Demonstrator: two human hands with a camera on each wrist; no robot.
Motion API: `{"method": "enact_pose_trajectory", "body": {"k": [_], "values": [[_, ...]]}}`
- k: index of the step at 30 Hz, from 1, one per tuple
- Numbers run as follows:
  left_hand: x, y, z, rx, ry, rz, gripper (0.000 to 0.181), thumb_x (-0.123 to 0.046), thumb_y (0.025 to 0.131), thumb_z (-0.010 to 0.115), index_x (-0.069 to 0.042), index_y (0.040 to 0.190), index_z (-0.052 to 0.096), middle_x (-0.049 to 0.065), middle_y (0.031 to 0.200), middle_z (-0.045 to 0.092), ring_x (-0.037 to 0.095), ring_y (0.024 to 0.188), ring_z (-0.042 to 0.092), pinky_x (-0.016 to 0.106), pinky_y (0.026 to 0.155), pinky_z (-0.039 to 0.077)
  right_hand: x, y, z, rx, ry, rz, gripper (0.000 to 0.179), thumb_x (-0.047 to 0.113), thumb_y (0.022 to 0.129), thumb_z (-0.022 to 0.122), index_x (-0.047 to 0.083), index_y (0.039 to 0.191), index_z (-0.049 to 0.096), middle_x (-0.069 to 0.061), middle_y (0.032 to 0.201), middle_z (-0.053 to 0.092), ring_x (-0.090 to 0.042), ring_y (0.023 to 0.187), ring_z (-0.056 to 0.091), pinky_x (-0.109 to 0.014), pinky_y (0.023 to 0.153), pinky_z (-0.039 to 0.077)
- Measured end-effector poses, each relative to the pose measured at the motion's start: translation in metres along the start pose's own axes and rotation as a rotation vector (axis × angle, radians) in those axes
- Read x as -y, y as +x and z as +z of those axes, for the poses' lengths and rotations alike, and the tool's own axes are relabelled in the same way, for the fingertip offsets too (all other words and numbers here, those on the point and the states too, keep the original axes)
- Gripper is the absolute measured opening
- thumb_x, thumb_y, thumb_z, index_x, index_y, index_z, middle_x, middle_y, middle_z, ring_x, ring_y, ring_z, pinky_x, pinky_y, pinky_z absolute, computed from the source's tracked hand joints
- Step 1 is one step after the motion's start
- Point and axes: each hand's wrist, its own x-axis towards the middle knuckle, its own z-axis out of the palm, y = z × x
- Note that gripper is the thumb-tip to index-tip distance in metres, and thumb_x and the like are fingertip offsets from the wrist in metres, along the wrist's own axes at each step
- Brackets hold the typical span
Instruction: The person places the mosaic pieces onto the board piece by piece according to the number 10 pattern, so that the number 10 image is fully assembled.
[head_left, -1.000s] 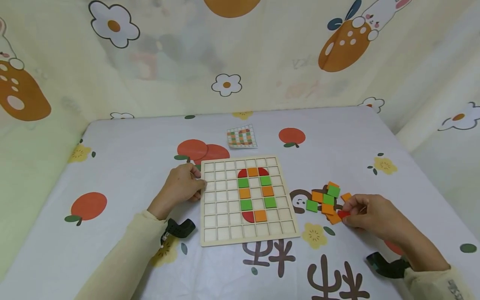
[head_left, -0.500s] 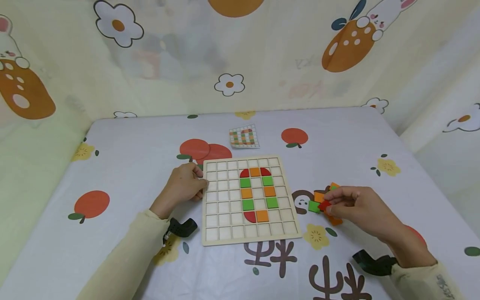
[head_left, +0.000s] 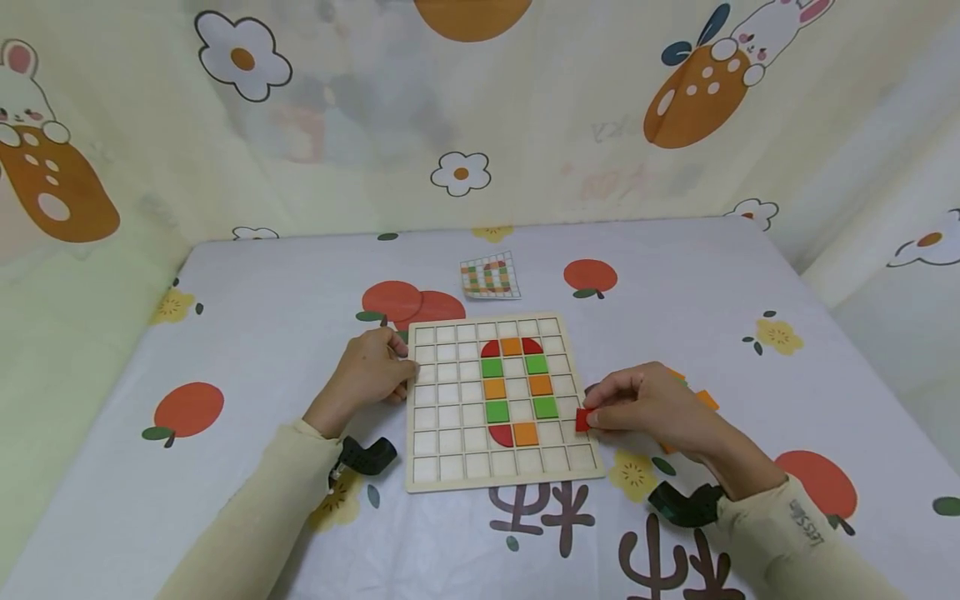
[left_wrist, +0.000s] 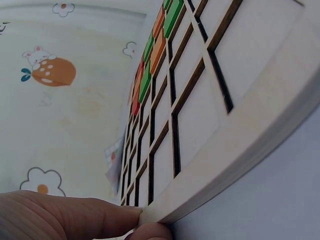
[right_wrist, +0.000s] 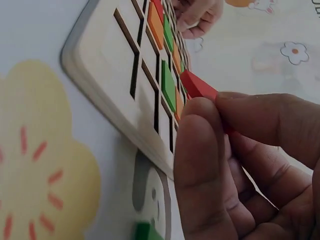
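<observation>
A wooden grid board [head_left: 444,442] lies on the table, with orange and green square tiles and red rounded tiles set in some cells as a ring. My left hand [head_left: 365,371] pinches the board's left edge between thumb and finger; the left wrist view shows the fingertips on its rim. Over the board's right edge, my right hand [head_left: 656,408] pinches a red tile [right_wrist: 200,86] between thumb and forefinger. Most of that tile's far part shows; the rest is hidden by the fingers. Orange and green loose tiles [head_left: 707,400] lie behind the right hand, partly covered by it.
A small pattern card [head_left: 490,277] with a coloured grid lies beyond the board. The tablecloth [head_left: 285,333] bears printed fruit and flowers. A printed curtain [head_left: 360,125] hangs along the table's far edge. Dark wrist cameras sit at both sleeves.
The right hand has carried the red tile left from the loose pile to the board's right edge. The left hand keeps its grip on the board. The head view has shifted slightly.
</observation>
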Motion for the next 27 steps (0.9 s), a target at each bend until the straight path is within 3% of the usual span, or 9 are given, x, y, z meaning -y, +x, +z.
{"method": "enact_pose_trajectory", "body": {"k": [3, 6, 12, 27], "values": [[0.0, 0.0, 0.0, -0.002, 0.002, -0.005, 0.019, -0.006, 0.093, 0.069, 0.003, 0.105, 0.058, 0.011, 0.068, 0.068, 0.013, 0.05, 0.066, 0.028, 0.052, 0.059, 0.002, 0.009, 0.005, 0.052, 0.036, 0.012, 0.019, 0.008, 0.09, 0.077, -0.002, 0.106, 0.076, -0.014, 0.099, 0.077, -0.022, 0.083, 0.073, -0.028, 0.076, 0.062], [-0.001, 0.0, 0.0, -0.006, 0.005, -0.01, 0.019, -0.006, 0.093, 0.069, 0.002, 0.105, 0.058, 0.011, 0.069, 0.068, 0.013, 0.05, 0.066, 0.028, 0.052, 0.059, 0.004, 0.016, 0.01, 0.095, 0.057, 0.041, 0.019, 0.006, 0.092, 0.073, -0.004, 0.108, 0.075, -0.013, 0.094, 0.077, -0.023, 0.077, 0.071, -0.029, 0.076, 0.062], [-0.001, 0.001, 0.001, -0.003, -0.003, -0.009, 0.019, -0.006, 0.093, 0.069, 0.003, 0.105, 0.058, 0.012, 0.07, 0.068, 0.014, 0.05, 0.066, 0.028, 0.052, 0.059, 0.008, 0.025, 0.017, 0.123, 0.076, 0.107, 0.016, 0.005, 0.094, 0.072, -0.004, 0.106, 0.075, -0.013, 0.088, 0.075, -0.022, 0.074, 0.071, -0.03, 0.074, 0.063], [0.0, 0.002, 0.001, -0.011, 0.009, -0.013, 0.018, -0.005, 0.092, 0.068, 0.003, 0.105, 0.058, 0.011, 0.068, 0.068, 0.014, 0.05, 0.066, 0.028, 0.051, 0.059, 0.015, 0.028, 0.025, 0.136, 0.019, 0.099, 0.01, 0.002, 0.092, 0.071, -0.003, 0.099, 0.076, -0.009, 0.085, 0.074, -0.019, 0.07, 0.067, -0.028, 0.069, 0.061]]}}
